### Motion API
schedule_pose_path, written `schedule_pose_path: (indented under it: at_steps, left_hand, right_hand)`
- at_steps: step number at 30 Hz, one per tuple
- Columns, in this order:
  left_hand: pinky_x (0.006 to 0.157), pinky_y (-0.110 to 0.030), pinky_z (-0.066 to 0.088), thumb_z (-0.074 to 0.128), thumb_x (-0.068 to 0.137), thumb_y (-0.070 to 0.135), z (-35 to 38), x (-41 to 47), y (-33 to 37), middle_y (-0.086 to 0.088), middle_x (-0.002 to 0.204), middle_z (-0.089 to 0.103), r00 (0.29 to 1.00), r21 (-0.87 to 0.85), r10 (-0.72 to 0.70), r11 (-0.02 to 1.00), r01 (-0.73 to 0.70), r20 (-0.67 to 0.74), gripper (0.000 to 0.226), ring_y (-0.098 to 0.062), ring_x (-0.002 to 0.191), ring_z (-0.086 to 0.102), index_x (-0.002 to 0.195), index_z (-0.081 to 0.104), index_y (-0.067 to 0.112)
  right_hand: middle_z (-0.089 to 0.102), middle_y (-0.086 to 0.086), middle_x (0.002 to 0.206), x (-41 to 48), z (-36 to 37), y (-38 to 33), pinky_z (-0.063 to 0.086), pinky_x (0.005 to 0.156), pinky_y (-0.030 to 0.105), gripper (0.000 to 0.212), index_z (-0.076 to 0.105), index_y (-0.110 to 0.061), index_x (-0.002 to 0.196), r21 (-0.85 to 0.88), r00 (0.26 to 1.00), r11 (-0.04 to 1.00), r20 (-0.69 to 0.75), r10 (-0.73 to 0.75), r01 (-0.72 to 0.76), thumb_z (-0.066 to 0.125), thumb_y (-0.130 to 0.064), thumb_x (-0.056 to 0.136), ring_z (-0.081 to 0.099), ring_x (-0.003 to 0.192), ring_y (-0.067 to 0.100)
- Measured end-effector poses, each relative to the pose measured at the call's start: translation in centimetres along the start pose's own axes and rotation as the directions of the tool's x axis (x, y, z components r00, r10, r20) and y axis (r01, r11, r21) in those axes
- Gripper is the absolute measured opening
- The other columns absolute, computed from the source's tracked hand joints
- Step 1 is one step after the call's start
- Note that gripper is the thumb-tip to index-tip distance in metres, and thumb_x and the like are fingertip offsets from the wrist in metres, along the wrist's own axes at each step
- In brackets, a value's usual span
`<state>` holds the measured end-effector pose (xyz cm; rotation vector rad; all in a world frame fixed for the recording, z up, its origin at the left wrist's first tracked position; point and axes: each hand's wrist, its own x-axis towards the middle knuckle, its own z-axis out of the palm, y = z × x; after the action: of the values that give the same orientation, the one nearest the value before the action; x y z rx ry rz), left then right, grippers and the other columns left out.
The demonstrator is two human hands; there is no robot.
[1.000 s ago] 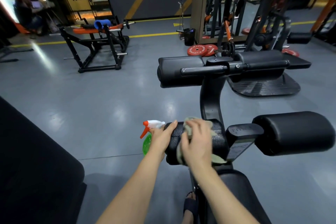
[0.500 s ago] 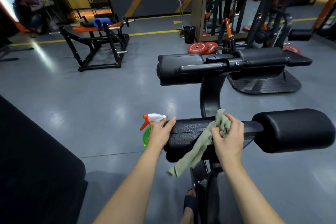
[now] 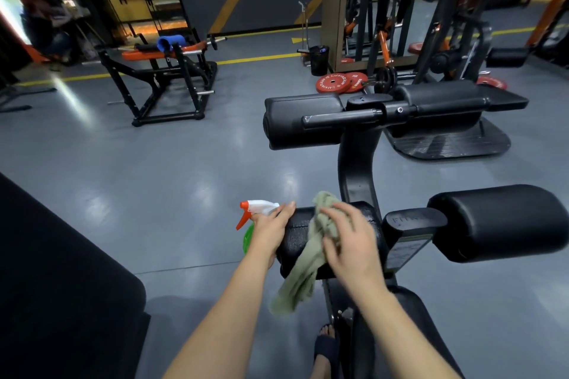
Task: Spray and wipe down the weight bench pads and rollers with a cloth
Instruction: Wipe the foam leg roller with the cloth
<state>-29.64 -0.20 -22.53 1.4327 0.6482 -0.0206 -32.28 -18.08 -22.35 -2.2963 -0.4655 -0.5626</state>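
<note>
Grey gym floor was spread beneath a black bench. Both forearms were stretched forward. The spray bottle was gripped in the left hand, which was laid against the outer end of the near left roller. The green cloth was bunched under the bent fingers of the right hand and pressed onto that roller's top, with its tail hung down the front.
</note>
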Motion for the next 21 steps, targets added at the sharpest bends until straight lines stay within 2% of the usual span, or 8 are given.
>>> schedule_pose_path:
  at_steps: [3,5,8,11,13,15,18,21]
  left_hand:
    - [0.105,-0.037,0.047,0.078,0.087,0.041,0.2,-0.1,0.0,-0.003,0.128,0.058,0.999,0.063,0.025,0.998,-0.023,-0.034,0.033,-0.019,0.112,0.061,0.094,0.048,0.029]
    - [0.098,-0.039,0.054,0.077,0.089,0.036,0.3,0.0,-0.1,-0.004,0.114,0.065,0.999,0.021,0.008,1.0,-0.008,-0.044,0.037,-0.02,0.103,0.067,0.107,0.049,0.022]
    - [0.099,-0.043,0.055,0.077,0.09,0.035,0.3,0.5,0.0,-0.006,0.106,0.067,0.999,0.039,-0.003,0.999,0.004,-0.04,0.031,-0.023,0.1,0.07,0.097,0.049,0.023]
    - [0.09,-0.039,0.059,0.078,0.088,0.037,0.2,1.1,-0.4,-0.006,0.099,0.07,0.998,0.027,-0.004,1.0,0.006,-0.062,0.039,-0.022,0.093,0.073,0.103,0.046,0.021]
    - [0.091,-0.041,0.059,0.08,0.085,0.039,0.2,1.3,-0.3,-0.006,0.097,0.071,0.998,0.029,-0.027,0.999,0.029,-0.063,0.043,-0.023,0.092,0.073,0.102,0.044,0.024]
    - [0.092,-0.047,0.059,0.082,0.072,0.052,0.1,1.8,-0.3,-0.007,0.099,0.073,0.997,0.017,-0.046,0.999,0.047,-0.069,0.057,-0.025,0.091,0.075,0.105,0.043,0.027]
    - [0.093,-0.051,0.058,0.079,0.055,0.063,0.0,2.8,-0.8,-0.006,0.1,0.074,0.995,0.046,-0.019,0.999,0.023,-0.096,0.074,-0.025,0.092,0.075,0.111,0.048,0.025]
    - [0.089,-0.047,0.06,0.078,0.057,0.058,0.1,2.6,-0.5,-0.007,0.097,0.075,0.996,0.033,-0.029,0.999,0.032,-0.085,0.074,-0.024,0.088,0.075,0.114,0.049,0.019]
  right_hand:
    - [0.054,0.01,0.124,1.5,-2.2,2.0,0.04,0.1,0.047,0.049,0.064,-0.017,0.125,-0.058,0.947,0.957,-0.171,0.271,-0.284,0.076,-0.006,0.079,0.052,0.113,0.032]
    - [0.054,0.009,0.12,2.0,-2.6,2.4,0.037,0.098,0.044,0.046,0.064,-0.02,0.124,-0.015,0.894,0.916,-0.227,0.387,-0.4,0.075,-0.009,0.08,0.052,0.108,0.032]
    - [0.054,0.005,0.117,2.6,-3.3,2.0,0.048,0.092,0.05,0.046,0.064,-0.021,0.122,0.067,0.834,0.899,-0.348,0.427,-0.432,0.075,-0.01,0.078,0.056,0.104,0.031]
    - [0.053,0.007,0.119,3.4,-4.5,1.3,0.052,0.088,0.05,0.045,0.063,-0.019,0.123,0.09,0.768,0.897,-0.486,0.418,-0.432,0.074,-0.014,0.08,0.058,0.101,0.031]
    - [0.056,0.007,0.117,3.7,-4.5,0.5,0.049,0.084,0.041,0.039,0.063,-0.019,0.123,0.064,0.8,0.913,-0.461,0.385,-0.403,0.073,-0.026,0.085,0.06,0.097,0.031]
    - [0.057,0.005,0.117,2.8,-2.9,-0.6,0.041,0.085,0.036,0.045,0.063,-0.02,0.124,-0.03,0.889,0.932,-0.31,0.336,-0.362,0.07,-0.047,0.088,0.058,0.1,0.03]
    - [0.049,0.007,0.138,-0.1,0.8,-2.0,0.029,0.105,0.048,0.074,0.061,-0.022,0.127,-0.218,0.959,0.936,-0.134,0.251,-0.276,0.065,-0.076,0.077,0.044,0.129,0.032]
    - [0.039,0.012,0.152,-0.8,2.7,-2.5,0.011,0.122,0.058,0.071,0.064,-0.017,0.12,-0.222,0.983,0.961,-0.112,0.144,-0.166,0.072,-0.071,0.075,0.026,0.148,0.038]
